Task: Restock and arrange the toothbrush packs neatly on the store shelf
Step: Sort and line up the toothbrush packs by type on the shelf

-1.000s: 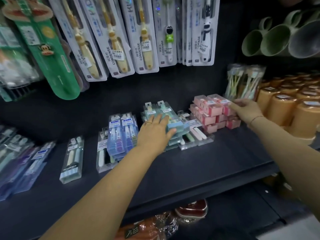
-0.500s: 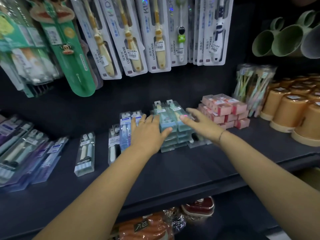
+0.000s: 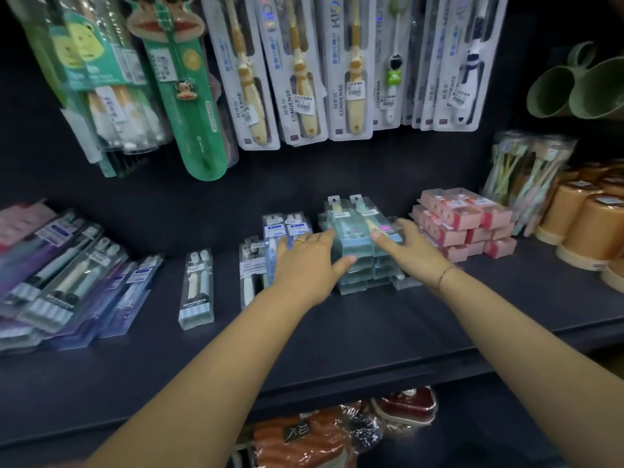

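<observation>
Two hands: left hand (image 3: 309, 263) and right hand (image 3: 413, 256) flank the teal stack (image 3: 354, 238), fingers straight, pressing its sides, likely to square it.
Where: teal stack sits on the shelf (image 3: 371, 329), pink boxes (image 3: 467, 221) just right of it.

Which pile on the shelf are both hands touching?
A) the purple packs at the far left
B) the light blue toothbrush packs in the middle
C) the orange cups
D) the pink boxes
B: the left hand and right hand flank the light blue toothbrush packs, one on each side.
</observation>
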`<state>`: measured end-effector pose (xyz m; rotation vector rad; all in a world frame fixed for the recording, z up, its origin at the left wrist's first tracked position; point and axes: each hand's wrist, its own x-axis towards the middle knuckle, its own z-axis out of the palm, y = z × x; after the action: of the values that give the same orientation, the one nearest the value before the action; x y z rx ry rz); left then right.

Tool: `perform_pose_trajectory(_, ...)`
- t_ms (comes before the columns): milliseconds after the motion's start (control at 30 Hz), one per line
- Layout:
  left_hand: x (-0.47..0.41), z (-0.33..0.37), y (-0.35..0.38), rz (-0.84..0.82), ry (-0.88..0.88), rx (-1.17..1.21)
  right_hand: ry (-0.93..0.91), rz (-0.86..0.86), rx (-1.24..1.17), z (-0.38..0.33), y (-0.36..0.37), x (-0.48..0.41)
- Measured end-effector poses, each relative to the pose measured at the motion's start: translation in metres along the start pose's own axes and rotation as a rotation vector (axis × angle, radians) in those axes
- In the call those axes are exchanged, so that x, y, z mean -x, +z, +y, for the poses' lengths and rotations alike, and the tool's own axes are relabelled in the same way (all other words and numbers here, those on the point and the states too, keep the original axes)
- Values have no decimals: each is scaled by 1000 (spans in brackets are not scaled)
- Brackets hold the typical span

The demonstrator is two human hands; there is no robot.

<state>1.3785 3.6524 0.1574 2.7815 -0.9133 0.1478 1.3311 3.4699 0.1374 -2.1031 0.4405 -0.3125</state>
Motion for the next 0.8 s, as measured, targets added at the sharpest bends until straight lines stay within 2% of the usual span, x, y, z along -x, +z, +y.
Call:
perform_pose_trajectory(67,14,-22,-7,143,8,55,-134,200,122,-12,8,10)
perform_pose_trajectory(133,33,-59,-13,309,-35,113,-383,351,140,-33,26,29)
perform_pose_trajectory(200,57,-112,-11,477,-129,126,-604,329,83,-57,57,53)
perform_pose_trajectory(267,82,-169,-5,572,-280,53,-700,162,56,-77,97,74)
perform_pose_trajectory(367,116,-227,3,574,-491,-63,-658,-217,115,-94,163,89)
perform_pose_trajectory(467,138,-248,15,579,-538,-149,-576,-407,344,-99,221,78)
perform_pose_trajectory(567,150,-261,23,562,-558,-150,-509,-431,570,-99,257,61)
perform_pose_trajectory(633,154,-270,21,550,-620,-62,-490,-334,656,-101,272,57)
perform_pose_trajectory(733,154,-273,17,571,-642,32,-603,-208,622,-117,292,62)
perform_pose_trajectory(800,153,-272,15,568,-632,37,-695,-280,562,-130,310,63)
